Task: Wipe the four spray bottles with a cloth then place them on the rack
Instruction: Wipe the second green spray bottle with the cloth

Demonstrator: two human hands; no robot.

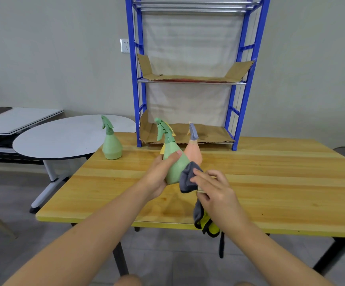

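Note:
My left hand grips a green spray bottle by its body, tilted and lifted above the wooden table. My right hand holds a grey and yellow cloth against the bottle's lower right side; the cloth's tail hangs over the table's front edge. A second green spray bottle stands upright at the table's back left. A peach bottle with a grey-blue nozzle stands behind the held one. A yellow bottle is mostly hidden behind it. The blue rack stands at the back.
The rack's shelves are lined with cardboard and hold no bottles. A round grey table stands to the left, with a stacked flat board beyond it. A wall socket is left of the rack.

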